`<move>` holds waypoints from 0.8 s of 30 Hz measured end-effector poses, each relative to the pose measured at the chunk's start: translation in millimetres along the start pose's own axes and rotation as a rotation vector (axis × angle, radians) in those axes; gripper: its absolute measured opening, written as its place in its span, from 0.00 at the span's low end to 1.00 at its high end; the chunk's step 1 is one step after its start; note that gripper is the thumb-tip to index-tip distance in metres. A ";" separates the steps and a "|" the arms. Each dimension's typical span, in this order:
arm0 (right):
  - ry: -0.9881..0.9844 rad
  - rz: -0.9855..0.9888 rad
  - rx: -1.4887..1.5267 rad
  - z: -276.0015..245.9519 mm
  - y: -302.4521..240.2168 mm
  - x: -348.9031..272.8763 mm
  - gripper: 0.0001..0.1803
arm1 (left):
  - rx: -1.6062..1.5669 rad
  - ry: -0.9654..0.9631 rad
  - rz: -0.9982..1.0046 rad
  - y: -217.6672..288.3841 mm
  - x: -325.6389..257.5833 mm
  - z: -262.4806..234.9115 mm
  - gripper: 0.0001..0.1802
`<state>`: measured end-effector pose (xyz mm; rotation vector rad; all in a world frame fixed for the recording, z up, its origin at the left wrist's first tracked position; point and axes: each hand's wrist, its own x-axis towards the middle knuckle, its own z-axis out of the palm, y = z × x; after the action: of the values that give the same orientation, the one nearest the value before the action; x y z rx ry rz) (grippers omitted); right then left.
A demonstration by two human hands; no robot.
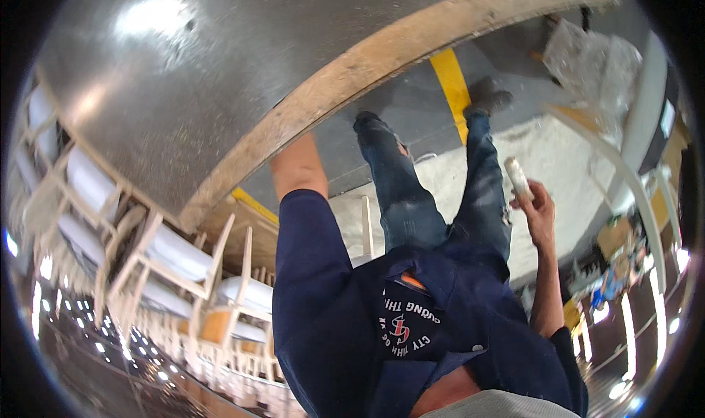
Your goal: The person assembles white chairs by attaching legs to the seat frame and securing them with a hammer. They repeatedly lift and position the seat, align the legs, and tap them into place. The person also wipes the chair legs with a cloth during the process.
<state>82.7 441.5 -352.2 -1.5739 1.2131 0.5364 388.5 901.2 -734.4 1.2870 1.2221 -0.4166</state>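
A pale, roughly cylindrical piece (518,177) with a whitish end sticks up from my right hand (539,211). The fingers are closed round its lower part, off to the right of my legs; its exact kind cannot be made out. My left forearm (297,167) reaches forward to the light wooden edge (367,66) of a large table with a shiny dark grey top (220,73). Beyond the wrist the left hand is hidden behind that edge, so its fingers do not show.
Rows of light wooden chairs with wrapped pale seats (176,253) stand at the left. A yellow stripe (452,88) runs over the grey floor near my feet. Crumpled clear plastic (593,66) lies at the far right, near a curved pale frame (631,176). Cardboard boxes (615,236) sit beyond.
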 end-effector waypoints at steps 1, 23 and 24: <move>0.035 -0.019 -0.008 5.4 -8.6 -5.7 0.19 | 0.065 0.004 0.018 -1.9 -2.2 -9.1 0.26; -0.426 -0.417 0.297 -237.2 -88.3 -110.5 0.11 | 1.001 -1.463 2.077 -30.3 -719.5 226.5 0.26; -0.397 -0.474 0.243 -252.4 -91.0 -113.0 0.11 | 1.082 -1.453 2.108 -32.6 -731.1 236.8 0.26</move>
<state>62.2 258.9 -126.3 -1.3989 0.5559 0.3518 195.1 413.3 -172.1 1.6889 -1.8682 -0.1730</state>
